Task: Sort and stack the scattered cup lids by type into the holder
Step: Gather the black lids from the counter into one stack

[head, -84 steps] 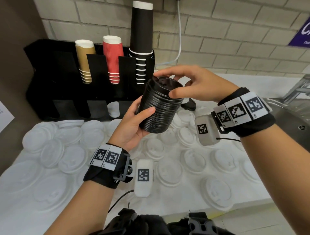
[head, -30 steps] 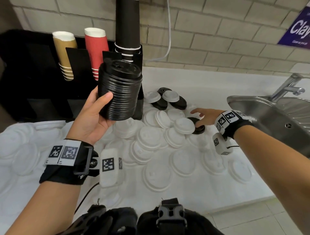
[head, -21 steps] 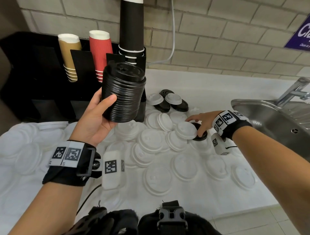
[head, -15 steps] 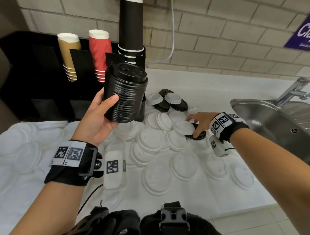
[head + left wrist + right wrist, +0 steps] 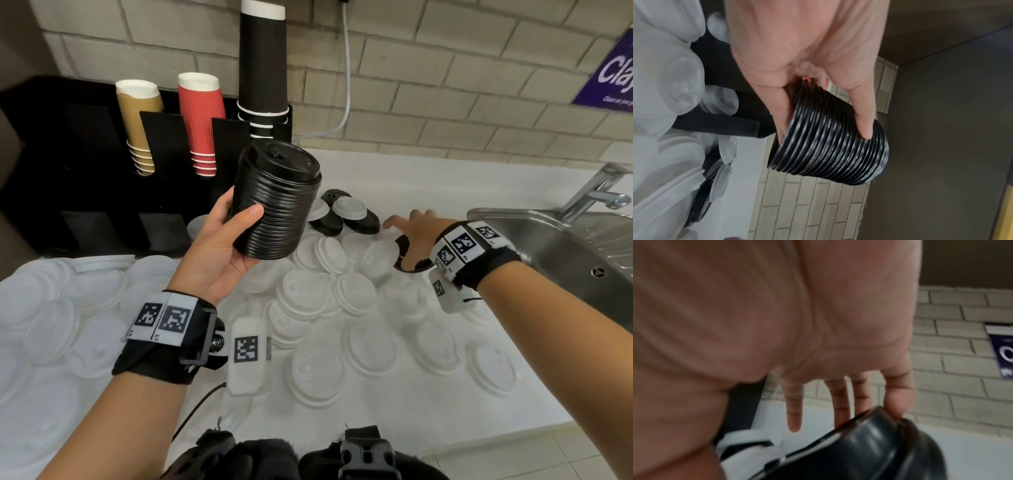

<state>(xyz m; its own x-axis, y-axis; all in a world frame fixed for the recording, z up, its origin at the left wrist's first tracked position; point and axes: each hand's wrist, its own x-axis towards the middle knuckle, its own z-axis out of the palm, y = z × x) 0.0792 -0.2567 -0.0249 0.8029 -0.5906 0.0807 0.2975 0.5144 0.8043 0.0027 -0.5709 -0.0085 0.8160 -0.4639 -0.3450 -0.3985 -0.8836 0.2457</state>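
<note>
— What's the left hand point(image 5: 219, 253) got?

— A tall stack of black lids point(image 5: 277, 202), fingers curled round it, top tilted toward the far right, above the white lids point(image 5: 318, 370) mid-surface, just in front of the holder point(image 5: 85, 164).

— And the right hand point(image 5: 416, 236)?

— Lower, toward the surface's right edge, pinching one black lid point(image 5: 869, 449) at its rim. That lid sits right of the stack, so it goes leftward and up onto the top.

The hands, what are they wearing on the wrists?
Both arms are bare, with no sleeves or gloves. The left hand and the right hand each have a black wrist strap with a white band of square black-and-white codes. A small white box with another code hangs under each wrist, and a thin black cable trails from the left one.
</note>
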